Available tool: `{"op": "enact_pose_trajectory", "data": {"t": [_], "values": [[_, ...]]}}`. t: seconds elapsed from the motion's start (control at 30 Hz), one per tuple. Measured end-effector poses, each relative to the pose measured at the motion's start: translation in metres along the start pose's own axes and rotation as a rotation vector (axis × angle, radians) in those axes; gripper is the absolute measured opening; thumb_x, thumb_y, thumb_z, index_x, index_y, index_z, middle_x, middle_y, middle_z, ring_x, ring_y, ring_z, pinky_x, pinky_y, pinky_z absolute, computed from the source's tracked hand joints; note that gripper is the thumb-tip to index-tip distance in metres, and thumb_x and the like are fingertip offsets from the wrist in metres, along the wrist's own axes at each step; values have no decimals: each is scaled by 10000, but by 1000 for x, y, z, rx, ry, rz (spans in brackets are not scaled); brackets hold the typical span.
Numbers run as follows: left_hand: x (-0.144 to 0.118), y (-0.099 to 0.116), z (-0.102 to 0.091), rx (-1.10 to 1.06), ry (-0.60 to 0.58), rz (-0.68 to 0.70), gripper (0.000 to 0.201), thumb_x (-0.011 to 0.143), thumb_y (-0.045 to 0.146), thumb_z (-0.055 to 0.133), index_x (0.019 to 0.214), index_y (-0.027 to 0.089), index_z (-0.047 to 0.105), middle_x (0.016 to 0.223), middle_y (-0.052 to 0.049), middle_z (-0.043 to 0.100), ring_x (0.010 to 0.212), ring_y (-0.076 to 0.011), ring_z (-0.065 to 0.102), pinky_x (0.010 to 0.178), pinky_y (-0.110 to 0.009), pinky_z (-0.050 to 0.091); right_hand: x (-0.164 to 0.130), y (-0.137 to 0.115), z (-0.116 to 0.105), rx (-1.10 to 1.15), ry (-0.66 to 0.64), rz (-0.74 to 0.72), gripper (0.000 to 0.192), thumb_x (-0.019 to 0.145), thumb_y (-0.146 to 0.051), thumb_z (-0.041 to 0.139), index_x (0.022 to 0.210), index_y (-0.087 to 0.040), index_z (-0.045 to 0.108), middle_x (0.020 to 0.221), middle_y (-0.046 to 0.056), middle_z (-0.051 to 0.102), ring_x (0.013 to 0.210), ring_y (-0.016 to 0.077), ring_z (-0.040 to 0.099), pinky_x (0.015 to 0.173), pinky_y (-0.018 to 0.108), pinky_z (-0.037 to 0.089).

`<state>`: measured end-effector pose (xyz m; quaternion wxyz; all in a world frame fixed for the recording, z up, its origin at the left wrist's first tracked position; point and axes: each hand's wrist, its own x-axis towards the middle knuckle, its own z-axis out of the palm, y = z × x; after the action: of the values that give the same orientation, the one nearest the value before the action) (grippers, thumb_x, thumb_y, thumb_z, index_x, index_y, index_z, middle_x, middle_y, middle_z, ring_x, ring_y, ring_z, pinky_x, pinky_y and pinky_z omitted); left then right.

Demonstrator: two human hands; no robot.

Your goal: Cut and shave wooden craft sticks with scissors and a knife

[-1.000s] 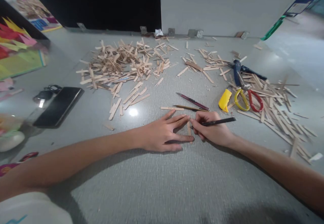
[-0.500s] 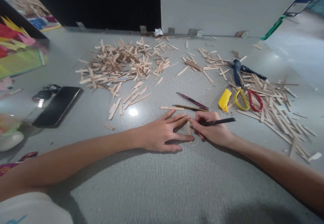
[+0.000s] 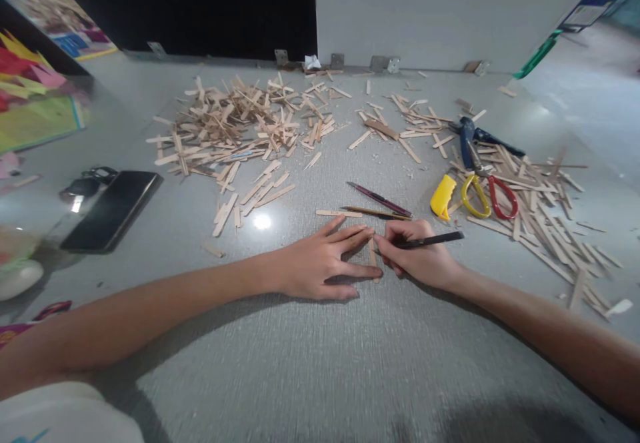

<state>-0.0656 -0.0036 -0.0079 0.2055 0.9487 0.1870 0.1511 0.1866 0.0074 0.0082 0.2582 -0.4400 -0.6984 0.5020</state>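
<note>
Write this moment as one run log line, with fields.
left hand: flat, pinning wooden stick | right hand: holds black pen, tip at stick | surface: grey table

Left hand (image 3: 320, 263) pins a wooden stick (image 3: 373, 253); right hand (image 3: 420, 256) grips a pen (image 3: 433, 239).

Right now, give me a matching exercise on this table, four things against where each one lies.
Things:
1 phone
2 scissors
3 black pen
4 small stick

Places:
A in the right hand
B far left, by the keys
C under the left hand fingertips
D right, beside the yellow cutter

Pairs: 1-B, 2-D, 3-A, 4-C
</note>
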Motion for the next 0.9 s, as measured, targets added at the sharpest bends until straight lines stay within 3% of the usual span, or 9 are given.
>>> {"op": "enact_pose_trajectory", "data": {"t": [0.33,0.47,0.73,0.9], "values": [[0,1,-1,74,-69,3,462,1091,459,612,1526,310,661,1744,-196,393,1667,-377,280,1334,-672,183,0,1,0,-10,-5,-25,509,981,-531,688,609,-238,500,448,-33,548,366,90,470,383,221,360],[1,0,0,76,-66,-3,464,1080,457,631,1525,328,658,1749,-172,396,1666,-367,285,1340,-659,183,0,1,0,-5,-10,-24,507,974,-524,697,605,-238,499,447,-37,538,369,89,465,387,220,360],[0,0,0,51,-33,30,460,1083,422,640,1517,275,672,1742,-224,381,1645,-417,320,1322,-692,201,1,-1,-1,-14,-30,-42,481,988,-469,688,607,-236,511,434,-45,531,362,86,456,388,219,344],[0,-1,0,57,-71,10,466,1094,444,615,1536,302,652,1763,-182,359,1659,-398,289,1339,-670,166,1,0,-1,-17,-20,-75,466,984,-415,690,596,-235,505,426,-52,521,360,81,449,389,217,346]]}}
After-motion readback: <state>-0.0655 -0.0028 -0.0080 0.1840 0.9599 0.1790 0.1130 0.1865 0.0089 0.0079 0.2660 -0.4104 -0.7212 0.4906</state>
